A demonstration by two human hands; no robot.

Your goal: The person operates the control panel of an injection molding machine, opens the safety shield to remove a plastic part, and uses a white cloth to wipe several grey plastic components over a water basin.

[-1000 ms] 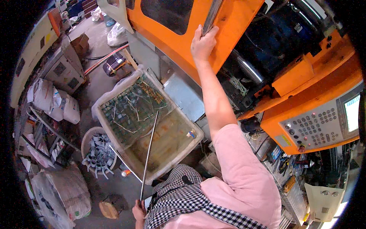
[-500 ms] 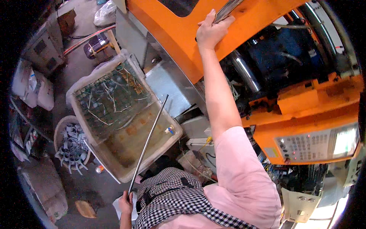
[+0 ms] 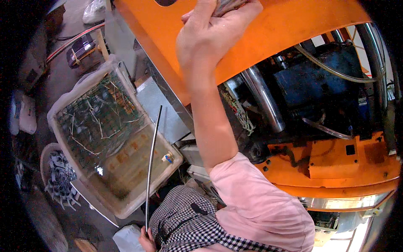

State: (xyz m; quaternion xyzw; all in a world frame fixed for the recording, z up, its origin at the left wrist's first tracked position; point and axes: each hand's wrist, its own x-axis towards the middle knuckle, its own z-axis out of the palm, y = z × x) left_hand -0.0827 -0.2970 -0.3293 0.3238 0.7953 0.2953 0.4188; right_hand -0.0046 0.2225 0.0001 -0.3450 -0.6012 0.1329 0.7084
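Note:
My right hand (image 3: 212,35) reaches up to the orange machine door (image 3: 151,31), its fingers wrapped round a grey metal handle (image 3: 230,6) at the picture's top edge. My left hand (image 3: 147,240), low by my checked apron, is closed round the lower end of a long thin metal rod (image 3: 152,159). The rod points upward, crossing in front of a big pale tub (image 3: 170,170) of murky water. In that tub, a dark green mesh (image 3: 90,119) carries thin white sprue-like strips. Right of the door, the machine's dark interior (image 3: 310,90) lies exposed.
Polished steel bars (image 3: 264,101) and a clear hose (image 3: 331,69) run through the machine opening. A grey metal sheet (image 3: 161,103) slopes between tub and machine. Left of the tub stands a round basket (image 3: 46,168) of grey plastic pieces. A wood piece (image 3: 85,245) lies on the floor.
The view has shifted, and my right hand looks larger and closer, still on the handle. More of the machine's interior shows. The rod stays in my left hand and stands more upright.

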